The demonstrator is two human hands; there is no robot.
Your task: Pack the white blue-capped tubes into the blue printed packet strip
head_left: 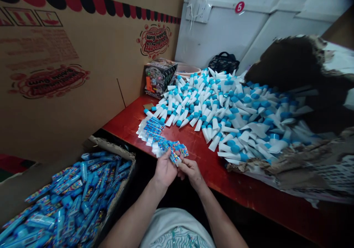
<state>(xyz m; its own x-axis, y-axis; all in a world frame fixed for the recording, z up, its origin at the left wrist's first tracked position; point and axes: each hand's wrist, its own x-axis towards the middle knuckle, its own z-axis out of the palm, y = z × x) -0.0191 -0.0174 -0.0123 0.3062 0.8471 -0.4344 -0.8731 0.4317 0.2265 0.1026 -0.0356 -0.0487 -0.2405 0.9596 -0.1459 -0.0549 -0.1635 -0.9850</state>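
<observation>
Together, both hands (178,168) closed on (labelled) tube (174,156)

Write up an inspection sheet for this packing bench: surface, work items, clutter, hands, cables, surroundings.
Surface: red table, bare along the near edge.
Work items: tube held at the table edge; fanned labels; heap of white tubes with blue caps; carton of wrapped tubes at lower left.
Clutter: printed display box, pink bowl, black bag, torn cardboard.
Hands: left hand and right hand, fingers of both closed on the tube.
Cables: white cords at the wall socket.
Surroundings: big cardboard box on the left; white wall with red number tag.
</observation>
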